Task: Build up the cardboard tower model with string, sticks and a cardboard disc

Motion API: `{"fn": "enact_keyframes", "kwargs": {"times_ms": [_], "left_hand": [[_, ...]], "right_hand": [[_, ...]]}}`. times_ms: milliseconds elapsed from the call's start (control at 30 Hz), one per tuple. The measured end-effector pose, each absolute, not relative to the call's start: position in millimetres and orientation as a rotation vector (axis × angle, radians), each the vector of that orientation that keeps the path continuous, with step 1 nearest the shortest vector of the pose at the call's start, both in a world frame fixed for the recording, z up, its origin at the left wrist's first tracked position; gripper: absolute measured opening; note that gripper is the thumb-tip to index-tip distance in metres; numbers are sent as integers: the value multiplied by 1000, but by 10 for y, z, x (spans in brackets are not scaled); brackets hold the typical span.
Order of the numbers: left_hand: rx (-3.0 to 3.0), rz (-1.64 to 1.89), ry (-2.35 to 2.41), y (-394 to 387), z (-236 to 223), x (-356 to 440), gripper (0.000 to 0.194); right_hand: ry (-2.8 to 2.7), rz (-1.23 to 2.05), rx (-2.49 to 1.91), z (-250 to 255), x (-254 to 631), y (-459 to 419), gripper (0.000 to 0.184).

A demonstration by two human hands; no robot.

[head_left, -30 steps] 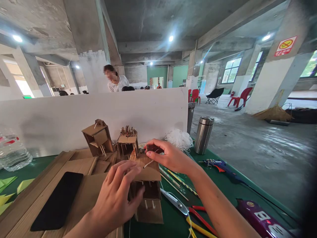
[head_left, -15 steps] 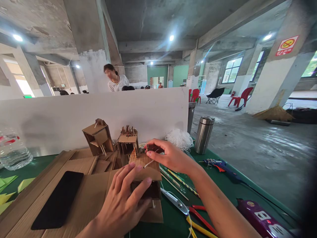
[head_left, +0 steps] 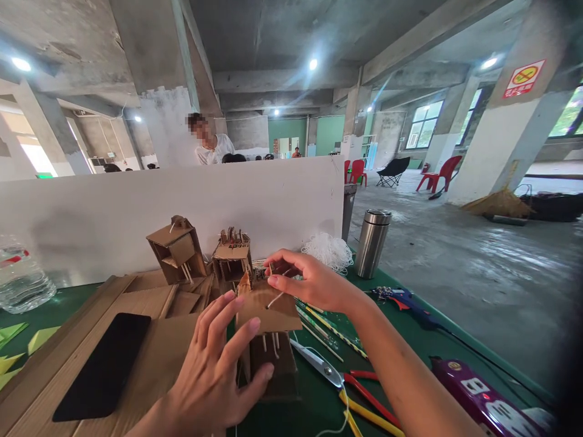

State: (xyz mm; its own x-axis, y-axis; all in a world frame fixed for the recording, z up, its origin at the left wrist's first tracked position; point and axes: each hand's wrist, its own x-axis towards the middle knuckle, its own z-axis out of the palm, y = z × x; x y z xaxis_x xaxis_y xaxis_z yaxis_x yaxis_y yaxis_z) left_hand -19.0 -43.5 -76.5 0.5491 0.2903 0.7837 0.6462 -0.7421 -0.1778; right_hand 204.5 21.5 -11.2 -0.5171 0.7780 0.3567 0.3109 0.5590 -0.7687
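Note:
A small cardboard box model (head_left: pixel 266 315) stands on the green table in front of me. White sticks hang below its top panel, and a white cord or stick crosses the top. My right hand (head_left: pixel 314 284) pinches a small cardboard upright (head_left: pixel 272 269) at the model's far top edge; the fingertips are partly hidden. Along the model's left side, my left hand (head_left: pixel 225 358) has its fingers spread, with the thumb near the lower front. Whether that hand presses on the cardboard I cannot tell.
Two more cardboard models (head_left: pixel 175 250) stand behind. Left are a black phone (head_left: pixel 104 367) on cardboard sheets and a water bottle (head_left: pixel 22 276). Right are scissors (head_left: pixel 323 367), sticks, white string (head_left: pixel 328 252), a steel flask (head_left: pixel 373 244), glue gun (head_left: pixel 401 297) and purple power strip (head_left: pixel 480 391). A white partition (head_left: pixel 273 200) rises behind.
The model's top panel has tilted or lifted, so the sticks beneath show more. My left thumb and fingers have spread wider. My right hand keeps its pinch in nearly the same place.

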Motion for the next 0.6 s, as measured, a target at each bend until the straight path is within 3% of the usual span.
{"fn": "enact_keyframes", "kwargs": {"times_ms": [133,300,367,467,567,600], "left_hand": [[-2381,-1017,-809,-408,-760,-185,40],[-2381,-1026,-826,-404,-796,-174,39],[-2386,-1030,-830,-414,-798,-170,39],[-2385,-1031,-842,-442,-778,-156,39],[-2376,-1031,-842,-485,-732,-140,38],[-2379,-1036,-833,-496,-709,-137,39]], "right_hand": [[-2037,819,-864,-96,2118,182,29],[-1793,379,-985,-82,2255,-212,20],[-1917,343,-1112,-194,2272,-498,20],[-2389,423,-1397,-666,2246,-911,18],[-2733,180,-1457,-1410,2230,-1133,13],[-2794,159,-1458,-1644,2237,-1155,19]]}}
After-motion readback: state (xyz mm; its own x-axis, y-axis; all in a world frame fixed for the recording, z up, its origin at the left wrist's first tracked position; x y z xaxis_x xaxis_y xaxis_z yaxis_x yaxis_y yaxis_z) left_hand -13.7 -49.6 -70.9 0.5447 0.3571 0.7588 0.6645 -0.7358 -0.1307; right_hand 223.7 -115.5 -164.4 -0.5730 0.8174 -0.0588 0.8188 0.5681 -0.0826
